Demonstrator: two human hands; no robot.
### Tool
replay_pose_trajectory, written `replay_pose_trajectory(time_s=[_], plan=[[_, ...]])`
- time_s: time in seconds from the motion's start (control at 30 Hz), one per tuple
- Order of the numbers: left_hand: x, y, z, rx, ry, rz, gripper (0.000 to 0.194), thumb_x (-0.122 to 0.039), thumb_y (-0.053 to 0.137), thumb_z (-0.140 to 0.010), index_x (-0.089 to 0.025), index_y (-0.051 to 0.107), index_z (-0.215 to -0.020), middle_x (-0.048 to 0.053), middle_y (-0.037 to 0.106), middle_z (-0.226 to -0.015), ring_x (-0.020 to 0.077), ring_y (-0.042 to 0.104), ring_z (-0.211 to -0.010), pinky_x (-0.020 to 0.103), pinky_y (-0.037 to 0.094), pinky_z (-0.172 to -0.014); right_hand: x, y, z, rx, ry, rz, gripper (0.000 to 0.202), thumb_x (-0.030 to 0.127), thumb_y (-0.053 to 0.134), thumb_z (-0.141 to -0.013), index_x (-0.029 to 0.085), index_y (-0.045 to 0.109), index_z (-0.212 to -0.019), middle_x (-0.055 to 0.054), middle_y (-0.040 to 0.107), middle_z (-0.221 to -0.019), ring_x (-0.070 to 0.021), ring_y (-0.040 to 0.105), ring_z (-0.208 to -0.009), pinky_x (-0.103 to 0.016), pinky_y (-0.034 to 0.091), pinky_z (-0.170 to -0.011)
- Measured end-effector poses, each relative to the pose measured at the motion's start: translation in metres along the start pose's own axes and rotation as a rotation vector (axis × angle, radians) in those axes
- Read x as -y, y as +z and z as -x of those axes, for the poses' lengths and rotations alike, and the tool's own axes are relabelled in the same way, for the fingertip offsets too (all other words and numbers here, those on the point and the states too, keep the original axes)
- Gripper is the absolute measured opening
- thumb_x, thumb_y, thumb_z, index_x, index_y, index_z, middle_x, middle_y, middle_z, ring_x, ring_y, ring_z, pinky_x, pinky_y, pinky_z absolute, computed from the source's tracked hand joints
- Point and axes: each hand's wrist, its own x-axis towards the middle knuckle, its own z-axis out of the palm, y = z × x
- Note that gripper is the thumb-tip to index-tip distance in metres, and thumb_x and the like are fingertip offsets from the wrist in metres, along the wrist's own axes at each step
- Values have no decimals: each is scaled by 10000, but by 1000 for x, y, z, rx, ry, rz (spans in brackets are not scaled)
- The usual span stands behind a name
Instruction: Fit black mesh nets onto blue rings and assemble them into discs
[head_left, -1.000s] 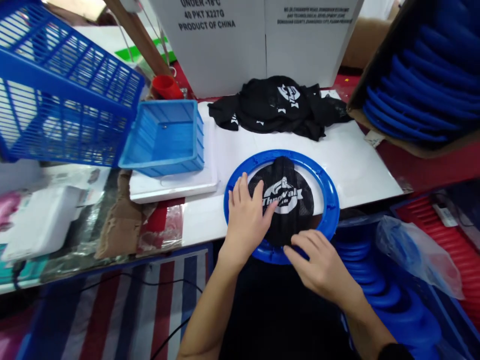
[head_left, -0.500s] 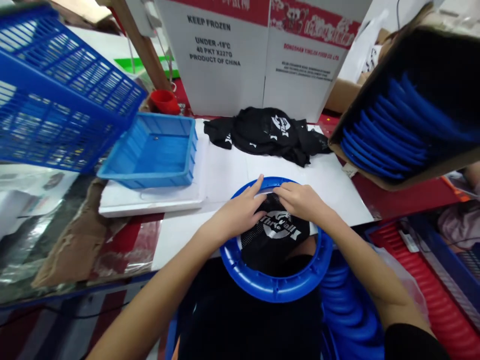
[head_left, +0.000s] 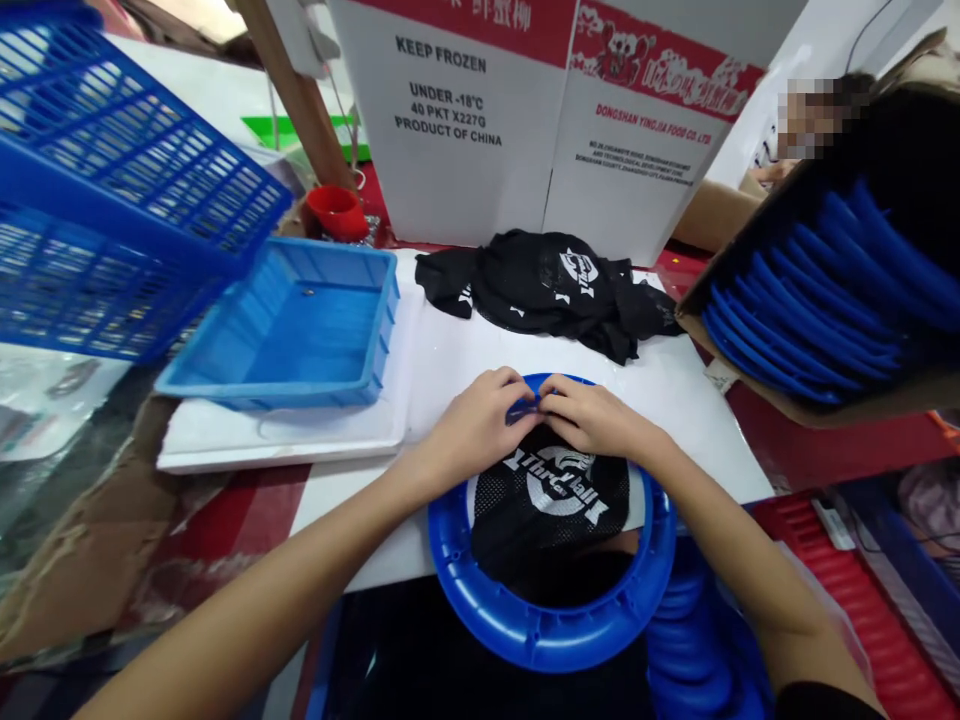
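While its near side hangs past the edge of the counter, over the person's dark clothing, the blue ring [head_left: 551, 640] has its far rim above the white sheet [head_left: 454, 365]; whether it rests there I cannot tell. Inside the ring lies a black mesh cloth [head_left: 555, 510] with a white printed logo, its far part running up to the rim under the fingers.

Both hands meet at that far rim. The left hand [head_left: 484, 420] is nearly closed, fingers curled and thumb drawn in, gripping the rim; the right hand [head_left: 592, 415] mirrors it just beside, its bent fingers pinching the same stretch. Whether the cloth's edge is also caught between the fingertips is hidden.

The step in hand looks like working the cloth's edge onto the rim at this 1 spot. The next move seems to call for firm fingertip pressure there, with the cloth drawn even and the ring steadied, since its near side appears to lack support from the counter [head_left: 795, 440].

Beyond the ring, a heap of black cloths [head_left: 540, 290] lies before a white carton [head_left: 457, 180]. To the left are a light blue tray [head_left: 307, 335] and a tilted blue basket [head_left: 127, 240]; to the right, an open box [head_left: 720, 290] holds many blue rings [head_left: 810, 310].
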Motion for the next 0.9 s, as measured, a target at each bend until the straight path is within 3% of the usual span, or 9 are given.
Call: replay_pose_trajectory(time_s=[0.13, 0.3, 0.6, 0.9], plan=[[2, 1, 3, 18, -70, 116, 66, -237, 697, -964, -207, 715, -909, 55, 714, -977, 233, 692, -927, 400, 575, -837, -9, 4, -3, -220, -105, -64, 200, 158, 484, -1072, 197, 679, -1062, -90, 744, -1039, -212, 654, -922, -356, 519, -788], [0, 0, 0, -82, -135, 165, 98, -239, 659, -986, -214, 703, -901, 33, 743, -893, 211, 699, -840, 367, 561, -770, -18, 16, -4, -437, -42, -133, 153, 182, 573, -1052, 209, 724, -1049, -69, 756, -926, -220, 662, -878, -402, 507, -825], [4, -7, -2, -71, -240, 177, 58, -173, 710, -914, -213, 735, -880, -1, 766, -791, 168, 675, -700, 318, 541, -692, -19, 26, -4, -337, -10, -71, 238, 162, 547, -1053, 219, 775, -1095, -84, 711, -997, -229, 607, -941, -394, 468, -854], [1, 0, -4, -105, -200, 95, 92, -141, 657, -891, -209, 712, -865, 4, 757, -804, 151, 645, -684, 298, 500, -652, -19, 31, -5, -371, 10, -87, 283, 163, 511, -1064, 218, 784, -1113, -92, 660, -981, -243, 570, -939, -406, 493, -826]])
